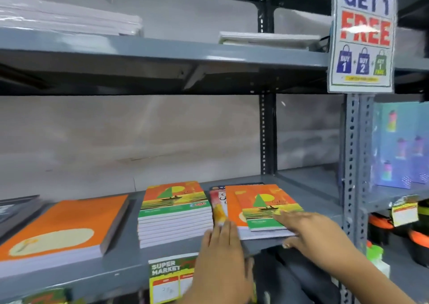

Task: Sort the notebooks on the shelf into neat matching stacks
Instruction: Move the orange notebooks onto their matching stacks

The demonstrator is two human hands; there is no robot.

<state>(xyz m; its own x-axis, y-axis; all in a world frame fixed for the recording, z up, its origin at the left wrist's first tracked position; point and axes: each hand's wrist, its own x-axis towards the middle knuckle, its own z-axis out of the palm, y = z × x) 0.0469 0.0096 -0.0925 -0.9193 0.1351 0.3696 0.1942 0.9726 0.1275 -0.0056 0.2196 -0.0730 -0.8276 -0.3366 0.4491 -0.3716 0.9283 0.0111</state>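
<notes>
On the grey shelf (120, 266) stands a neat stack of sailboat-cover notebooks (175, 213). To its right lies a loose, mixed pile: a small sailboat notebook (267, 207) on top of a plain orange notebook (232, 203), with a red-and-white notebook (217, 205) and a dark one underneath. My right hand (308, 228) grips the front right corner of that pile, fingers on the small sailboat notebook and thumb below the edge. My left hand (222, 257) rests flat, fingers together, against the pile's front left edge. A large orange notebook (62, 229) lies at the left.
Dark notebooks (16, 210) sit at the far left edge. A price tag (169, 278) hangs from the shelf front. The upper shelf holds white paper stacks (69, 17). A "Buy 2 Get 1 Free" sign (363, 34) hangs on the upright post (356, 164).
</notes>
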